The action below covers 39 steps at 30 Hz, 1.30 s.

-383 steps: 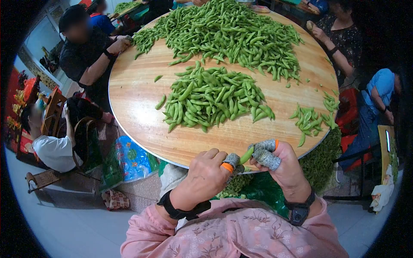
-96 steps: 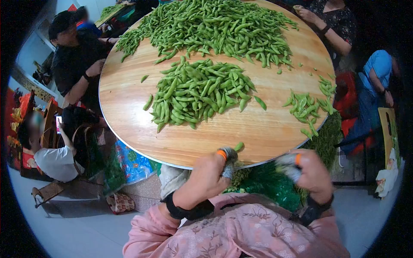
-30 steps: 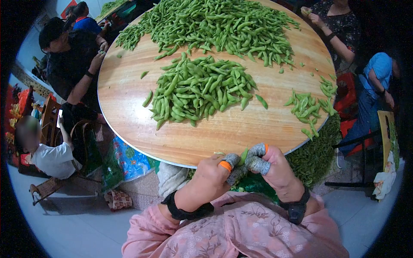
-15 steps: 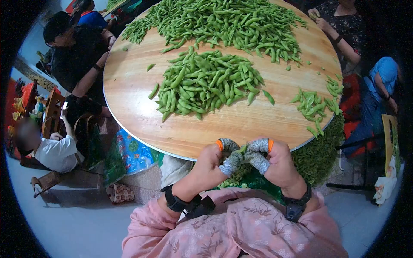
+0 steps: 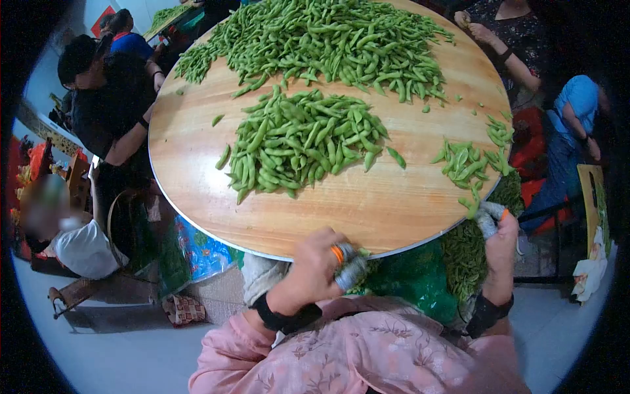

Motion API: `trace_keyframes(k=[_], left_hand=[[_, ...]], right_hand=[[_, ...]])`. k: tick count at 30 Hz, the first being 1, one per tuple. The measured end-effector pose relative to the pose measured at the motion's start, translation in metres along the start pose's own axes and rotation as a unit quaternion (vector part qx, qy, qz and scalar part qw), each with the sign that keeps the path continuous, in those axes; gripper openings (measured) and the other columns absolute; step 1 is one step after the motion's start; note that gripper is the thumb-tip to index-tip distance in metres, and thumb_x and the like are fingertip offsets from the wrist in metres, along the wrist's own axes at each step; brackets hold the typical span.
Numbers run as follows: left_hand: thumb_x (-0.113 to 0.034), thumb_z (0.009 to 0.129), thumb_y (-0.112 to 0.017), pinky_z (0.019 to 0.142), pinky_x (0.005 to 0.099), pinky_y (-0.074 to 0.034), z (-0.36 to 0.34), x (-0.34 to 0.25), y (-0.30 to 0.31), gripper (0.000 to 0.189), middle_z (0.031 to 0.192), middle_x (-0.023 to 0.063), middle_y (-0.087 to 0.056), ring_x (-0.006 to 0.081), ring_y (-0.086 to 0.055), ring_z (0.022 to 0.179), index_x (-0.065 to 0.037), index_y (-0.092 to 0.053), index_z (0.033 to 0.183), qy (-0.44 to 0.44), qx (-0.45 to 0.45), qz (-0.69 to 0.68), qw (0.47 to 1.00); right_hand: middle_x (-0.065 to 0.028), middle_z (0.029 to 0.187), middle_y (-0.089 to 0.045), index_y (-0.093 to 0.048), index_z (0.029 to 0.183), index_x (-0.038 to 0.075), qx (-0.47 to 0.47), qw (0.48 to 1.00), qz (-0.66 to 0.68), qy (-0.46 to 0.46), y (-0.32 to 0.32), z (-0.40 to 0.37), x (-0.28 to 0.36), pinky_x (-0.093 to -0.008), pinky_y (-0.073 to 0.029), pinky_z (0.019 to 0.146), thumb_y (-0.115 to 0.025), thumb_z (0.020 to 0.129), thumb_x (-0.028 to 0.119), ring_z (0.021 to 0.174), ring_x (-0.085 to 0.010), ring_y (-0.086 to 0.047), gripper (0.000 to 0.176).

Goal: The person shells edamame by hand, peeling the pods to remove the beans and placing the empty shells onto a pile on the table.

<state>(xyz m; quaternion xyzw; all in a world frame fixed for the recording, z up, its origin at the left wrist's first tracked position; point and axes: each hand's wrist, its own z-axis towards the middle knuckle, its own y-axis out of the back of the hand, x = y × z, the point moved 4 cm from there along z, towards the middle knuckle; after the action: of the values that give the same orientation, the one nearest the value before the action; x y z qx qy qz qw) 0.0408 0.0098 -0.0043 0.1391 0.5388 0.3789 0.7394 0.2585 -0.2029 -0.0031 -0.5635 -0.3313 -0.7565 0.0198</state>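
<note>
Near the table's front edge is my left hand (image 5: 316,266), its fingers curled, with grey wrapping and an orange band on some of them. A small green bit shows at its fingertips, but what they hold is mostly hidden. My right hand (image 5: 501,243), wrapped the same way, reaches to the table's right rim. Its thumb and finger pinch at a green soybean pod (image 5: 471,205), below a small group of pods (image 5: 464,161). A larger heap of plump soybean pods (image 5: 302,141) lies mid-table.
The round wooden table (image 5: 197,177) carries a big pile of pods (image 5: 328,39) at the back. Green plastic (image 5: 413,279) and a mound of green pods (image 5: 464,256) lie below the right rim. People sit left and right; one person's hands (image 5: 476,29) work at the far right.
My hands have come apart from a pod held between them. The right moved right and up to the small group; the left shifted slightly left. The view has turned slightly.
</note>
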Motion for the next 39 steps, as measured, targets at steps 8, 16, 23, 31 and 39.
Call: trace_keyframes(k=[8, 16, 23, 31, 39], left_hand=[[-0.018, 0.067, -0.06, 0.056, 0.0345, -0.038, 0.032, -0.03, 0.008, 0.019, 0.071, 0.0115, -0.054, 0.0285, -0.05, 0.065, -0.006, -0.058, 0.081, -0.018, 0.057, 0.049, 0.997], [-0.015, 0.07, -0.054, 0.05, 0.0412, -0.042, 0.143, 0.008, -0.026, 0.018, 0.06, 0.0198, -0.053, 0.0363, -0.054, 0.057, 0.001, -0.054, 0.077, 0.104, 0.051, 0.206, 0.972], [-0.009, 0.064, -0.055, 0.054, 0.0407, -0.044, 0.158, 0.034, -0.053, 0.013, 0.065, 0.0223, -0.054, 0.0361, -0.055, 0.063, 0.002, -0.05, 0.07, 0.033, 0.096, 0.274, 0.956], [0.001, 0.076, -0.051, 0.052, 0.0178, -0.036, 0.089, 0.005, 0.009, 0.021, 0.066, -0.0012, -0.048, 0.004, -0.045, 0.064, 0.0, -0.045, 0.096, 0.127, 0.012, -0.066, 0.99], [0.0, 0.074, -0.053, 0.068, 0.0239, -0.042, 0.005, -0.024, 0.039, 0.028, 0.082, 0.0078, -0.052, 0.0127, -0.052, 0.078, 0.003, -0.044, 0.1, 0.114, -0.006, -0.054, 0.992]], right_hand=[[-0.0123, 0.086, -0.059, -0.053, 0.096, -0.004, -0.097, 0.98, -0.171, -0.03, 0.053, -0.004, -0.013, -0.0275, -0.043, 0.07, -0.052, 0.073, 0.0, 0.075, -0.0179, -0.056, 0.023], [-0.013, 0.081, -0.059, -0.057, 0.09, -0.004, 0.033, 0.998, -0.022, 0.049, -0.03, 0.007, 0.03, -0.0277, -0.045, 0.067, -0.053, 0.071, -0.004, 0.073, -0.0188, -0.057, 0.02], [-0.0093, 0.081, -0.058, -0.055, 0.094, -0.006, 0.098, 0.992, 0.083, -0.007, -0.049, -0.008, 0.031, -0.0232, -0.044, 0.065, -0.05, 0.074, -0.005, 0.072, -0.0119, -0.055, 0.02], [-0.003, 0.08, -0.056, -0.048, 0.106, -0.003, 0.191, 0.937, 0.284, -0.074, -0.088, -0.02, 0.044, -0.0199, -0.043, 0.065, -0.055, 0.076, 0.004, 0.072, -0.0087, -0.052, 0.032], [-0.0039, 0.081, -0.057, -0.052, 0.102, -0.003, 0.268, 0.906, 0.324, -0.052, -0.114, -0.028, 0.068, -0.02, -0.042, 0.067, -0.055, 0.077, 0.006, 0.073, -0.0093, -0.053, 0.027]])
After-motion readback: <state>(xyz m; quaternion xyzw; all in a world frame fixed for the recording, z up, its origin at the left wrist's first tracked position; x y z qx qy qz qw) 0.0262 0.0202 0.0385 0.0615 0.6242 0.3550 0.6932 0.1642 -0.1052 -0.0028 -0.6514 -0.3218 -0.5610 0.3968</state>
